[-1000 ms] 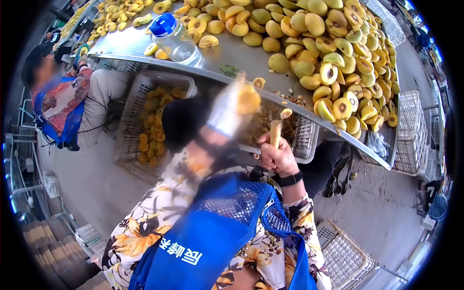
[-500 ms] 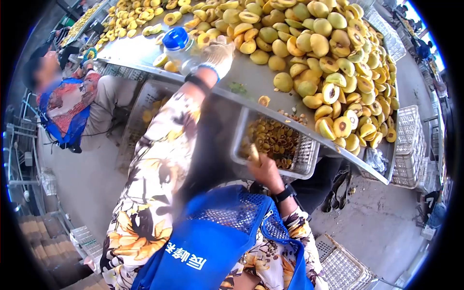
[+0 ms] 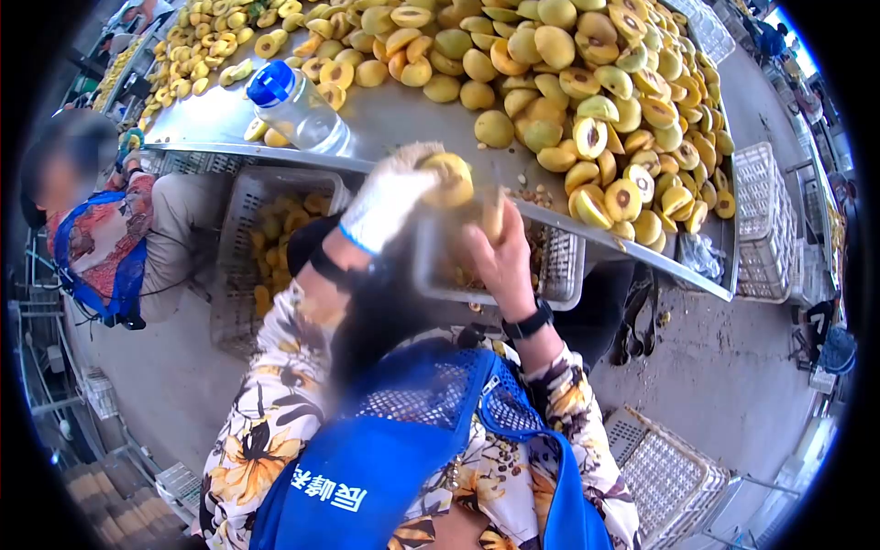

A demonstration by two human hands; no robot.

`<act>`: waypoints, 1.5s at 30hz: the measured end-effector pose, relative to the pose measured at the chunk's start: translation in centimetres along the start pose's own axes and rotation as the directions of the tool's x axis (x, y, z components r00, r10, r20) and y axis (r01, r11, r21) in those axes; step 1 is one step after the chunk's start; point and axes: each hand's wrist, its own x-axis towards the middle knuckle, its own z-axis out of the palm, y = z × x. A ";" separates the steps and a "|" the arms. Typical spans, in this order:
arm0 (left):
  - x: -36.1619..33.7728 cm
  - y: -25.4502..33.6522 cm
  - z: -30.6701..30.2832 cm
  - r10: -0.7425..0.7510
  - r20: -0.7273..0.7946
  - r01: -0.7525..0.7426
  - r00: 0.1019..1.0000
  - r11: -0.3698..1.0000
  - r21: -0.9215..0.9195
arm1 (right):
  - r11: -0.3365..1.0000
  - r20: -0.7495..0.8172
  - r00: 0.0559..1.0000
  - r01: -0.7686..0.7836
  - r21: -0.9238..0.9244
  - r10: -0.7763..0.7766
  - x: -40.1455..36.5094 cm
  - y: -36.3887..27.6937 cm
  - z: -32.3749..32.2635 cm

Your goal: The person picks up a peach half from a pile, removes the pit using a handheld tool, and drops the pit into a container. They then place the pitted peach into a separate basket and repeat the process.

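My left hand (image 3: 390, 197), in a white work glove, is closed around a yellow peach half (image 3: 449, 181) just over the table's front edge. My right hand (image 3: 502, 257) is bare and wraps a small pitting tool with a pale handle (image 3: 493, 218); its thin tip is blurred and points up beside the peach half. Below both hands, a grey plastic crate (image 3: 576, 275) holds scraps and pits, partly hidden by my hands. Behind them, a pile of halved peaches (image 3: 550, 55) covers much of the metal table (image 3: 403, 124).
A clear bottle with a blue lid (image 3: 307, 115) lies on the table at left. Another crate of peach pieces (image 3: 243, 197) stands below it. A person in a blue vest (image 3: 101, 238) sits at far left. Stacked crates (image 3: 765, 225) stand at right.
My left hand has come back from the pile toward my body, now with a peach half. My right hand has risen from the scrap crate to meet it with the tool.
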 end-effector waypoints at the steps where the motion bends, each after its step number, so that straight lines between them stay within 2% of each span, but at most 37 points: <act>1: -1.6 0.3 1.3 -0.049 0.009 0.050 0.999 0.998 -0.047 | 0.993 -0.031 0.992 0.120 -0.015 -0.121 0.4 0.1 0.4; 2: -2.4 -0.9 2.1 -0.056 0.006 0.056 0.998 0.994 -0.089 | 0.994 0.007 0.998 0.063 0.088 -0.064 0.4 0.2 0.5; 3: -2.7 -1.4 2.2 -0.122 -0.035 0.116 0.992 0.981 -0.155 | 0.981 0.051 0.999 0.005 0.193 -0.015 0.4 0.2 0.6; 4: -3.1 -1.9 2.3 -0.188 -0.075 0.167 0.979 0.960 -0.224 | 0.988 0.104 0.994 0.004 0.151 -0.020 0.4 0.0 0.4; 6: -2.7 -7.2 1.1 -0.178 -0.057 0.159 0.982 0.957 -0.243 | 0.998 0.217 0.976 0.004 0.067 -0.018 0.0 -1.2 -0.7; 9: -3.0 -6.8 3.0 -0.272 0.018 0.250 0.962 0.852 -0.460 | 0.920 0.094 0.988 -0.076 -0.385 0.120 -0.5 -4.0 -1.5; 10: -2.9 -6.6 3.4 -0.240 -0.026 0.197 0.970 0.851 -0.487 | 0.921 0.066 0.997 0.000 -0.390 0.028 -0.9 -3.2 -1.6; 13: -3.5 -4.6 4.6 -0.210 -0.142 0.116 0.967 0.863 -0.491 | 0.906 0.139 0.981 -0.064 -0.419 0.133 -2.8 -2.9 -2.3; 16: -3.7 -3.4 5.6 -0.214 -0.252 0.081 0.944 0.889 -0.451 | 0.914 0.150 0.987 0.005 -0.405 0.061 -4.0 -2.2 -2.1; 19: -3.5 -4.9 5.2 -0.056 -0.325 0.028 0.944 0.996 -0.090 | 0.905 0.145 0.987 0.000 -0.426 0.068 -4.4 -2.2 -1.6; 22: -4.4 -4.0 6.0 0.169 -0.349 -0.035 0.922 0.932 0.360 | 0.886 0.134 0.985 -0.035 -0.463 0.109 -4.8 -2.4 -1.2; 24: -3.9 -6.1 5.7 0.288 -0.305 -0.118 0.908 0.873 0.473 | 0.871 0.125 0.983 -0.058 -0.488 0.135 -5.2 -2.5 -0.9; 26: -3.7 -7.6 5.5 0.335 -0.279 -0.154 0.900 0.843 0.515 | 0.887 0.144 0.981 -0.051 -0.459 0.131 -5.5 -2.5 -0.8; 29: -3.9 -7.0 5.8 0.292 -0.267 -0.160 0.918 0.890 0.426 | 0.887 0.180 0.971 -0.061 -0.458 0.160 -5.5 -2.6 -0.9; 30: -4.4 -5.9 6.0 0.267 -0.252 -0.168 0.930 0.920 0.353 | 0.883 0.195 0.965 -0.067 -0.465 0.176 -5.6 -2.6 -1.0; 31: -4.5 -5.2 5.7 0.173 -0.204 -0.126 0.964 0.967 0.222 | 0.891 0.202 0.966 -0.054 -0.451 0.161 -5.7 -2.4 -1.0; 33: -4.6 -3.7 5.1 -0.022 -0.102 0.019 0.995 0.999 -0.030 | 0.905 0.213 0.968 -0.029 -0.424 0.131 -5.8 -2.0 -1.0; 34: -4.2 -4.4 4.3 -0.072 -0.007 0.069 0.997 0.980 -0.189 | 0.901 0.222 0.962 -0.047 -0.431 0.156 -5.8 -1.9 -1.1; 35: -3.5 -5.2 3.8 -0.103 0.092 0.128 0.990 0.933 -0.337 | 0.897 0.231 0.956 -0.061 -0.439 0.178 -5.6 -1.9 -1.1; 36: -2.7 -6.4 3.4 -0.242 0.118 0.269 0.963 0.851 -0.450 | 0.893 0.239 0.951 -0.074 -0.445 0.198 -5.3 -1.9 -1.1; 39: -3.7 -4.9 4.1 -0.327 0.100 0.320 0.940 0.739 -0.593 | 0.914 0.256 0.930 -0.156 -0.373 0.263 -5.0 -1.6 -1.1; 40: -4.2 -3.5 4.8 -0.342 -0.011 0.275 0.939 0.772 -0.572 | 0.920 0.245 0.930 -0.179 -0.349 0.274 -5.1 -1.7 -0.8; 43: -4.2 -6.5 4.7 -0.193 -0.123 0.096 0.973 0.832 -0.546 | 0.921 0.217 0.926 -0.232 -0.314 0.308 -5.9 -1.8 -0.1; 44: -5.0 -5.0 5.6 -0.218 -0.222 0.109 0.950 0.902 -0.418 | 0.916 0.206 0.927 -0.237 -0.324 0.312 -6.1 -1.4 0.1; 45: -4.9 -5.9 5.1 -0.269 -0.163 0.163 0.949 0.864 -0.475 | 0.911 0.194 0.928 -0.243 -0.334 0.319 -6.4 -1.1 0.3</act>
